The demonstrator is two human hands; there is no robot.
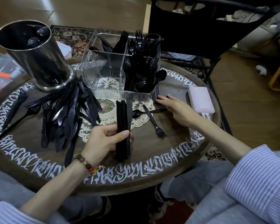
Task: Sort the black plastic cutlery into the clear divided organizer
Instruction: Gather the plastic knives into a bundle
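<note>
- Progress (judged approx. half done): the clear divided plastic organizer (94,75) on the round dark wooden table (152,152) is already loaded w/ black plastic forks (140,42) in the rear right section and black plastic spoons (141,73) in the front right section; a few black pieces are seen in the rear left section, type not clear.
- The front left compartment is seen empty.
- Left to sort: a big fanned heap of black plastic cutlery (66,113) beside the tipped shiny metal cylinder holder (37,57), plus a loose black fork (153,122) and a loose black spoon (137,113) on the lace doily (107,113).
- Left hand (103,139): grip closed round an upright bundle of black plastic knives (122,126), thumb across the front.
- Right hand (174,107): fingers straight, nothing held; fingertips touching black pieces lying just by the organizer's front right corner (type can't be told).
</note>
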